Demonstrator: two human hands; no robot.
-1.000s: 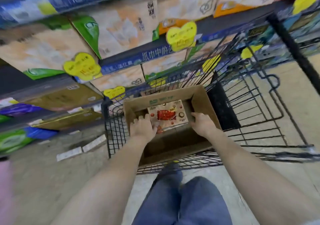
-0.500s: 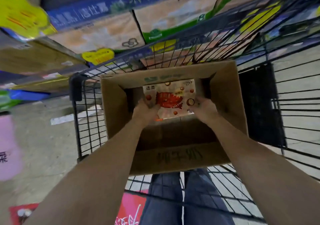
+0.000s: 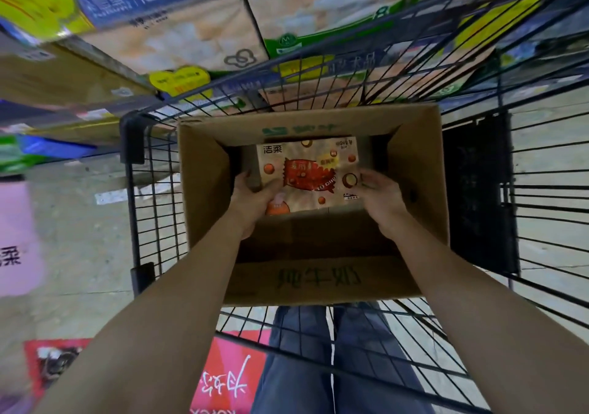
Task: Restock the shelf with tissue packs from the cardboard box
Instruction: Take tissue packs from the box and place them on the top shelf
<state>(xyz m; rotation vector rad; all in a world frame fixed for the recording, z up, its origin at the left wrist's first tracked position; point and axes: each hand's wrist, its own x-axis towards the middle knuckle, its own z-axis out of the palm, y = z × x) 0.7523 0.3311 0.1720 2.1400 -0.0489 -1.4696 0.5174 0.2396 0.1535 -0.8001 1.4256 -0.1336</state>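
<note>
An open cardboard box [image 3: 207, 190] sits in a black wire shopping cart [image 3: 153, 209]. Inside it lies a tissue pack [image 3: 310, 174] with a cream wrapper, a red label and brown balls printed on it. My left hand [image 3: 255, 197] grips the pack's left end, thumb on top. My right hand [image 3: 379, 195] holds its right end with curled fingers. Both forearms reach down into the box. The shelf [image 3: 197, 9] stands beyond the cart, stacked with large tissue packages.
Yellow price tags [image 3: 180, 79] hang on the shelf edge. A pink sign [image 3: 17, 238] stands at the left on the concrete floor. A red poster [image 3: 229, 375] lies under the cart near my legs. The cart's black panel [image 3: 478, 190] is right of the box.
The view has moved closer over the box. Both hands have closed round the ends of the tissue pack and lifted it slightly inside the box.
</note>
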